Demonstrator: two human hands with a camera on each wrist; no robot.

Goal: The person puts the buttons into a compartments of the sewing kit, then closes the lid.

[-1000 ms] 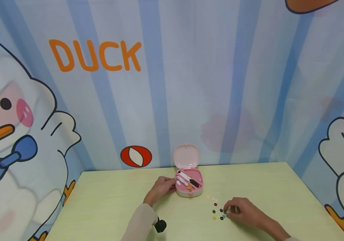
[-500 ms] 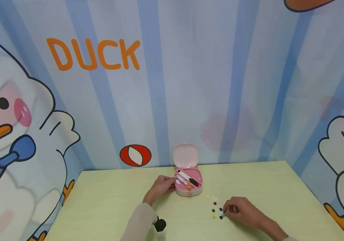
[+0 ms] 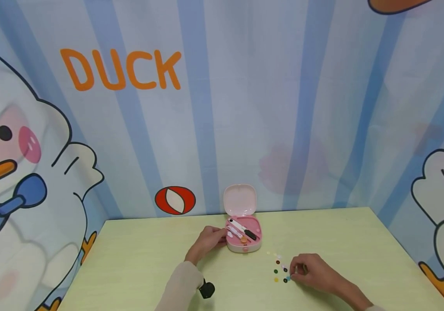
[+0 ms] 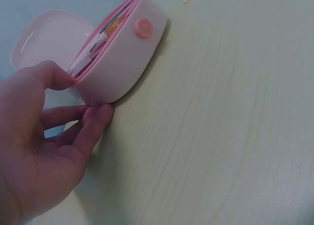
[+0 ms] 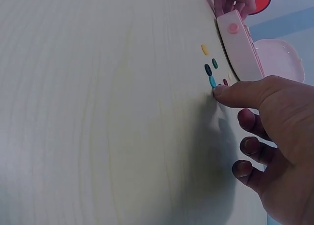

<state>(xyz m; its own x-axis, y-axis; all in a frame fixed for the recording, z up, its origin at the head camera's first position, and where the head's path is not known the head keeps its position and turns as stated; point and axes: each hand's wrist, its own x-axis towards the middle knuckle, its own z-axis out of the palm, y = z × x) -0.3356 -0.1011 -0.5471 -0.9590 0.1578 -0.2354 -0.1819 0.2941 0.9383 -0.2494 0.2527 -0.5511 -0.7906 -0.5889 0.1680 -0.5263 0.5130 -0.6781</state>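
A pink-and-white case (image 3: 244, 248) stands at the back of the table with its lid (image 3: 240, 200) raised. Inside lie a white tool with a black end (image 3: 250, 234), other slim white pieces and a round orange piece (image 3: 243, 239). My left hand (image 3: 208, 240) grips the case's left side, thumb on the rim and fingers low against the wall. Several small coloured buttons, among them a yellow one (image 5: 205, 50) and a blue one (image 5: 212, 81), lie in front of the case. Beside them my right hand (image 3: 310, 273) pinches at a dark button, now mostly hidden by the thumb.
The pale wooden table (image 3: 148, 268) reaches back to a striped blue curtain (image 3: 245, 108) printed with ducks. A black device (image 3: 207, 289) sits at the left wrist, by the sleeve (image 3: 179, 287).
The dark button seen at my right fingertips a second ago is now hidden by them. That hand has shifted very slightly right. My left hand stays at the case.
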